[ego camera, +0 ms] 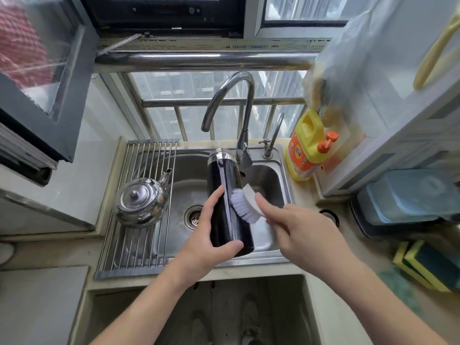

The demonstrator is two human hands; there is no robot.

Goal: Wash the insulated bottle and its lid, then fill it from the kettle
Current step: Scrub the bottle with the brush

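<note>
Glossy black bottle (221, 175), steel neck, perhaps wet

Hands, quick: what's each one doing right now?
Left hand: grips the black bottle near its base.
Right hand: holds the white brush, bristles on the bottle.

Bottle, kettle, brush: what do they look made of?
Bottle: likely metal under a glossy dark coating; bare silvery collar at the neck, bright streak down the side.
Kettle: polished metal, probably stainless steel; mirror-like reflections.
Brush: white plastic-looking back, pale bristles that look synthetic.
</note>
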